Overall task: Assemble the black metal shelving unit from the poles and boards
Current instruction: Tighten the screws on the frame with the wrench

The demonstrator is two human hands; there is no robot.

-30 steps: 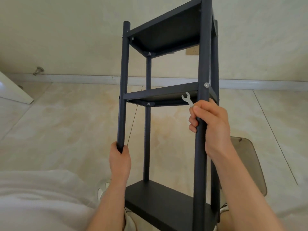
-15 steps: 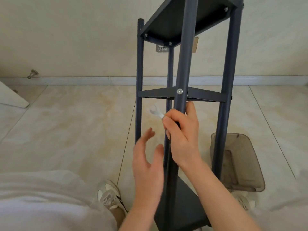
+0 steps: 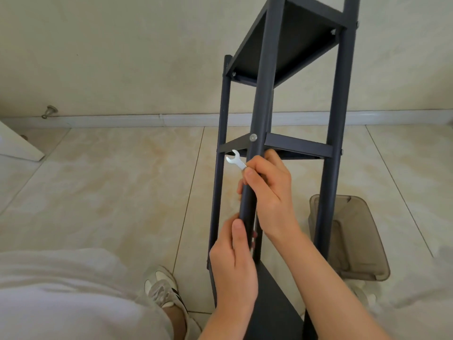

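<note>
In the middle of the head view, the black shelving unit (image 3: 335, 119) stands on the floor (image 3: 98, 180) with three boards in place. The right hand (image 3: 267, 190) grips the front pole (image 3: 261, 94) just under the middle board (image 3: 296, 147) and pinches a small silver wrench (image 3: 235, 161) too. The left hand (image 3: 232, 266) was open in the air a moment ago. Now it wraps the same pole lower down. I think the unit is held steady, so the bolt (image 3: 253, 137) above can be tightened.
</note>
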